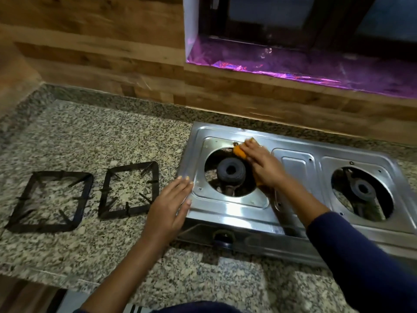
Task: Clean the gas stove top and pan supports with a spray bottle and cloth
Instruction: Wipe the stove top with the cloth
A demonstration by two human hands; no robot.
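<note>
- Stainless-steel two-burner gas stove top point(234, 211): sits on the speckled granite counter point(90, 136), long axis running roughly 9 to 4 o'clock. Both burner openings are bare.
- Folded orange cloth point(239, 152): on the steel at 1 o'clock of the left round black burner point(230, 170), at the rim of its opening.
- Right hand point(264, 166): fingers laid fairly straight over the cloth, pressing it down rather than pinching it.
- Left hand point(171, 204): flat and holding nothing, fingertips on the stove's left edge at 8 o'clock of that burner, apparently steadying it.
- Two black square metal pan supports point(40, 228) point(133, 166): side by side on the counter at 9 o'clock of the stove, clear of both hands.
- Right burner point(363, 188): at 3 o'clock of the cloth hand, so the right hand is the nearer for that half.
- Spray bottle: not in view.
</note>
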